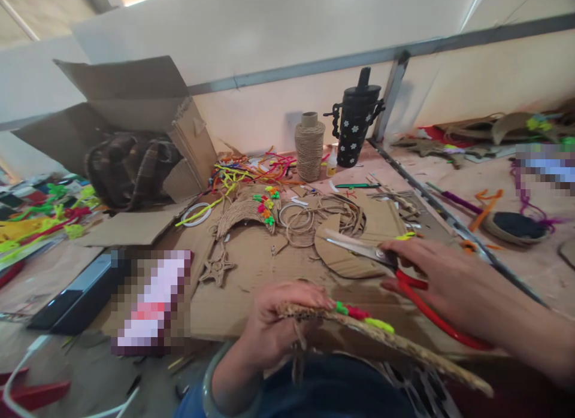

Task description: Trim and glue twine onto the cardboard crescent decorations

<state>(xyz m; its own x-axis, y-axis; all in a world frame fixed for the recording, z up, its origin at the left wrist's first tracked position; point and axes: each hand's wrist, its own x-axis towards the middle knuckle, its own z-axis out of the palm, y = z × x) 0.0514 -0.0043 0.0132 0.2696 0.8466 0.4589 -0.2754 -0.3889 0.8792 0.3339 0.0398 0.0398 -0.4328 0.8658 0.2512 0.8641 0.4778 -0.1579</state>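
My left hand (285,322) is closed on the near end of a twine-wrapped cardboard piece (404,346), seen almost edge-on. Green, red and yellow pipe-cleaner bits (359,315) sit on its upper face, and loose twine hangs below my fingers. In my right hand (431,274) is a pair of scissors (417,295) with red handles, its blades pointing left over a cut cardboard piece (354,265). Beyond my hands lies a twine-wrapped crescent (240,214) with coloured bits, and a twine star (218,269) hangs from it on the cardboard sheet (256,256).
A cardboard box (195,142) holding a dark checked bag (130,166) stands back left. A twine spool (309,148), a small glue bottle (332,163) and a black tumbler (357,127) stand at the back. Coloured pipe cleaners (265,169) lie scattered. A phone (85,292) is at left.
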